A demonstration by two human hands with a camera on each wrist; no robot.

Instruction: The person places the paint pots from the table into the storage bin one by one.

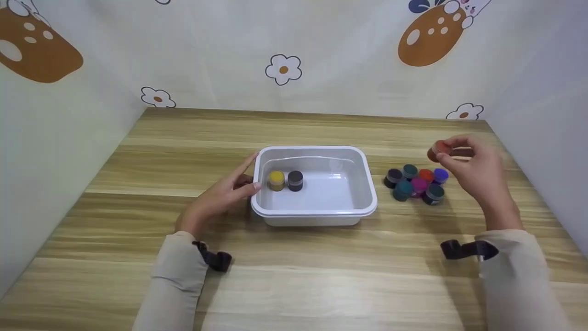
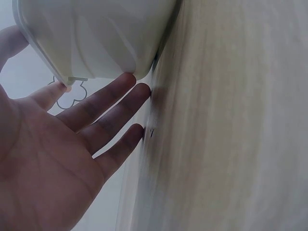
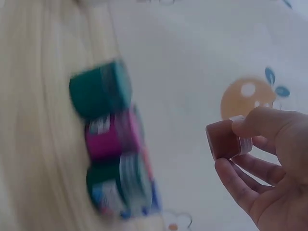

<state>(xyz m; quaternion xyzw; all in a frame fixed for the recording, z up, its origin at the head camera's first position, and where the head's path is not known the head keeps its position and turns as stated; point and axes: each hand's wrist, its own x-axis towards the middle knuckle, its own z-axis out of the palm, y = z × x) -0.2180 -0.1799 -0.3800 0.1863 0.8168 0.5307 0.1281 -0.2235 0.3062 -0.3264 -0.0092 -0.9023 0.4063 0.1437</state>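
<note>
My right hand holds a small reddish-brown paint jar between thumb and fingers, raised over the table on the right. In the right wrist view, the jar is tilted on its side in the fingertips. My left hand rests against the left side of a white plastic tub, its thumb and index finger at the rim. The left wrist view shows the other fingers stretched out beside the tub's wall. Inside the tub, toward its left, stand a yellow paint jar and a dark one.
Right of the tub, several paint jars stand close together, among them a teal jar, a magenta jar, a red jar and a purple jar. A patterned curtain hangs behind the wooden table.
</note>
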